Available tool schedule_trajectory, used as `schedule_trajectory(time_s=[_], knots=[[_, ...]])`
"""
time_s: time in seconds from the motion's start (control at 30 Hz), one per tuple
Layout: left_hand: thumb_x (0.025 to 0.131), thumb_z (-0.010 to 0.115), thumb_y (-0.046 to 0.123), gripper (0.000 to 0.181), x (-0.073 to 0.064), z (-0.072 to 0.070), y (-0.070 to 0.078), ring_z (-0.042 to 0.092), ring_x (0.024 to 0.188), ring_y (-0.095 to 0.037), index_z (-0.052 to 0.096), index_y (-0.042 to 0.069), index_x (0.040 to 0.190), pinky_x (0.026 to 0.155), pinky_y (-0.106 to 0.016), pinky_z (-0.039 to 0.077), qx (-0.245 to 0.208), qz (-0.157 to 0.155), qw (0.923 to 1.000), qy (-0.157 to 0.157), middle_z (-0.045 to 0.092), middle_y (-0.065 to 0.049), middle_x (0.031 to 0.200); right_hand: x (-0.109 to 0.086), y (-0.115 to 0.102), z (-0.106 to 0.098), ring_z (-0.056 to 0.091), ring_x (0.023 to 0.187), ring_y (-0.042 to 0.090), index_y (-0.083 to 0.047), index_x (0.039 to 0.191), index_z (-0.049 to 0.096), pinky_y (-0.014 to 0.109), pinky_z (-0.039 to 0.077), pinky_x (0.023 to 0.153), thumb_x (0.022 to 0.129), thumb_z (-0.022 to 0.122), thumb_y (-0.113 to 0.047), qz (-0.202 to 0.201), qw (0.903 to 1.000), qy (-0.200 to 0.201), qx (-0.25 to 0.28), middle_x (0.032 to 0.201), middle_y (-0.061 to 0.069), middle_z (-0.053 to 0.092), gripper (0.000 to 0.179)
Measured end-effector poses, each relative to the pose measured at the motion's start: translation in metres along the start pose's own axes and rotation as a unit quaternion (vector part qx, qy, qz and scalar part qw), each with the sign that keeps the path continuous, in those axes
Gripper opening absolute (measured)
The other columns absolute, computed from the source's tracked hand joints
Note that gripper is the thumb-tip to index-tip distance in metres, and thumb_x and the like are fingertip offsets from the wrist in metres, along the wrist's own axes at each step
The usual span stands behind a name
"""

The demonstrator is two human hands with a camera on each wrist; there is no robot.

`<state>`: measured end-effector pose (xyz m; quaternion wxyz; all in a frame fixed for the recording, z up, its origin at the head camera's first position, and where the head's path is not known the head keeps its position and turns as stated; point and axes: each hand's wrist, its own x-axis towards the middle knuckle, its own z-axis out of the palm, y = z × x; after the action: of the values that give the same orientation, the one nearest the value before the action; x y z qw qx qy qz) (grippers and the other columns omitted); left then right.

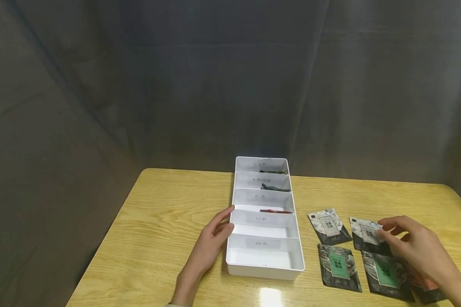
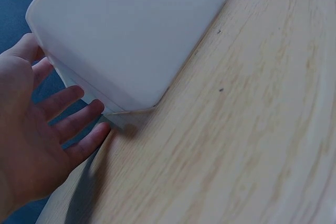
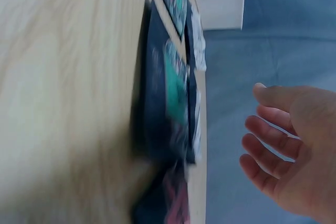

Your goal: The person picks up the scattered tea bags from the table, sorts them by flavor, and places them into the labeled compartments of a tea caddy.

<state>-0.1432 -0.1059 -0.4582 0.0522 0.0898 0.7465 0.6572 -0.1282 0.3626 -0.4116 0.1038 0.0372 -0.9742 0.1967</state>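
Observation:
A white divided box point(image 1: 265, 272) stands lengthwise on the table, with printed labels on its dividers. At its left wall is my left hand point(image 1: 211, 241), fingertips touching the side; the left wrist view shows this hand point(image 2: 39, 119) with fingers spread at the box's end. My right hand point(image 1: 418, 243) hovers over a white-and-black tea sachet point(image 1: 364, 230), fingers loosely bent and holding nothing. In the right wrist view, that hand point(image 3: 299, 145) is above the sachets. Another white-and-black sachet point(image 1: 329, 226) lies to its left. A red-labelled sachet point(image 1: 426, 285) is partly hidden beneath the hand.
Two green-labelled sachets point(image 1: 339, 266) point(image 1: 387, 275) lie in the front row. Inside the box, dark sachets point(image 1: 275, 188) point(image 1: 273, 172) stand in the two back compartments and a red one point(image 1: 275, 211) in the third. A dark curtain point(image 1: 215, 85) hangs behind the table point(image 1: 157, 213).

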Motion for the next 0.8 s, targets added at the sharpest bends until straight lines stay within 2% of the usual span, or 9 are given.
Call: schedule_trajectory(time_s=[0.13, 0.3, 0.4, 0.53, 0.63, 0.73, 0.8], knots=[[0.102, 0.056, 0.037, 0.046, 0.000, 0.000, 0.001, 0.054, 0.129, -0.028, 0.048, 0.034, 0.147, 0.107, -0.046, 0.047, 0.000, 0.002, 1.0000, -0.001, 0.048, -0.010, 0.151, -0.009, 0.019, -0.005, 0.060, 0.077, 0.019, 0.002, 0.113, 0.067, 0.025, 0.049, 0.057, 0.092, 0.073, -0.033, 0.042, 0.9988, -0.016, -0.018, 0.096, 0.016, 0.070, 0.041], [0.102, 0.056, 0.036, 0.046, 0.001, -0.001, 0.001, 0.055, 0.129, -0.028, 0.048, 0.033, 0.147, 0.107, -0.045, 0.047, -0.004, 0.001, 1.0000, 0.002, 0.050, -0.008, 0.149, -0.020, 0.043, -0.009, 0.063, 0.075, 0.030, 0.010, 0.115, 0.063, 0.038, 0.052, 0.058, 0.093, 0.070, -0.036, 0.087, 0.9947, -0.048, -0.025, 0.098, 0.027, 0.065, 0.051], [0.102, 0.055, 0.034, 0.045, 0.001, -0.001, 0.000, 0.054, 0.130, -0.028, 0.048, 0.032, 0.147, 0.108, -0.045, 0.047, -0.005, -0.002, 1.0000, 0.003, 0.049, -0.004, 0.151, -0.026, 0.057, -0.008, 0.063, 0.077, 0.038, 0.014, 0.115, 0.061, 0.042, 0.054, 0.059, 0.092, 0.072, -0.032, 0.087, 0.9940, -0.059, -0.029, 0.100, 0.034, 0.062, 0.053], [0.103, 0.055, 0.033, 0.046, 0.000, -0.001, -0.001, 0.054, 0.130, -0.028, 0.047, 0.031, 0.147, 0.108, -0.046, 0.046, -0.002, -0.003, 1.0000, 0.005, 0.047, -0.001, 0.152, -0.032, 0.072, -0.006, 0.060, 0.083, 0.043, 0.018, 0.109, 0.062, 0.034, 0.053, 0.058, 0.084, 0.081, -0.025, 0.063, 0.9953, -0.060, -0.044, 0.097, 0.035, 0.063, 0.053], [0.103, 0.055, 0.033, 0.046, 0.000, -0.001, -0.001, 0.054, 0.130, -0.029, 0.047, 0.030, 0.148, 0.108, -0.046, 0.047, 0.001, -0.001, 1.0000, 0.005, 0.047, -0.003, 0.152, -0.034, 0.080, -0.005, 0.061, 0.083, 0.039, 0.020, 0.107, 0.062, 0.029, 0.051, 0.058, 0.081, 0.083, -0.021, 0.049, 0.9935, -0.089, -0.052, 0.097, 0.035, 0.064, 0.053], [0.103, 0.054, 0.032, 0.045, 0.000, -0.001, -0.001, 0.053, 0.131, -0.030, 0.047, 0.030, 0.148, 0.108, -0.047, 0.047, 0.001, -0.001, 1.0000, 0.003, 0.047, -0.004, 0.152, -0.037, 0.084, -0.005, 0.059, 0.079, 0.030, 0.020, 0.108, 0.061, 0.024, 0.046, 0.057, 0.079, 0.084, -0.023, 0.061, 0.9899, -0.115, -0.058, 0.097, 0.034, 0.063, 0.057], [0.103, 0.054, 0.032, 0.045, 0.000, -0.001, -0.002, 0.053, 0.131, -0.030, 0.047, 0.031, 0.148, 0.108, -0.047, 0.046, -0.001, -0.001, 1.0000, 0.002, 0.047, -0.006, 0.152, -0.039, 0.085, -0.004, 0.053, 0.079, 0.024, 0.021, 0.110, 0.059, 0.025, 0.043, 0.058, 0.079, 0.084, -0.024, 0.074, 0.9873, -0.127, -0.062, 0.097, 0.033, 0.061, 0.060]])
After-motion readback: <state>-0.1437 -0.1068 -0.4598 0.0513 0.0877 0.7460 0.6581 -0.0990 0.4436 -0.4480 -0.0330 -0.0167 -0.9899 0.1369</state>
